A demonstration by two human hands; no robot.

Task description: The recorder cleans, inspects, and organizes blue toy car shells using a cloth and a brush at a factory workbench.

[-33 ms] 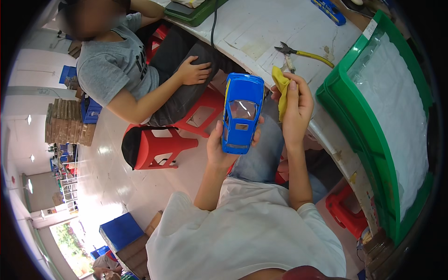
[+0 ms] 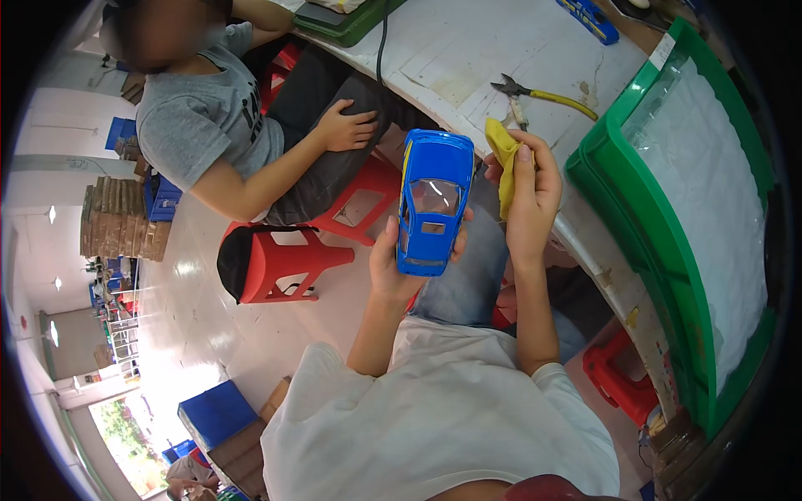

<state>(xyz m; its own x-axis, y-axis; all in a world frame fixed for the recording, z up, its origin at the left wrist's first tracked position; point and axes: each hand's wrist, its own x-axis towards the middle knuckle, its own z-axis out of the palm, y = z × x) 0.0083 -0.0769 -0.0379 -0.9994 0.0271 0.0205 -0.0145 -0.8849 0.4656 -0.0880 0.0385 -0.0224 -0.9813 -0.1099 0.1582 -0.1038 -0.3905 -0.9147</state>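
Note:
My left hand (image 2: 393, 265) holds a blue toy car body (image 2: 439, 159) from below, its roof and window openings facing up. The thumb lies along one side of the shell and fingertips show on the other. To the right, my right hand (image 2: 533, 188) pinches a folded yellow cloth (image 2: 504, 159) between thumb and fingers. A small gap separates the cloth from the car body. Beyond the right hand, cutting pliers (image 2: 543, 93) with yellow handles lie on the white table (image 2: 451, 50).
A green tray (image 2: 639, 225) lined with white sheeting stands on the table at right. Another blue car shell (image 2: 589, 21) lies at the far edge. A co-worker (image 2: 209, 125) sits at left, hand on thigh. Red stools (image 2: 280, 259) stand on the floor, one with a black cap (image 2: 236, 265).

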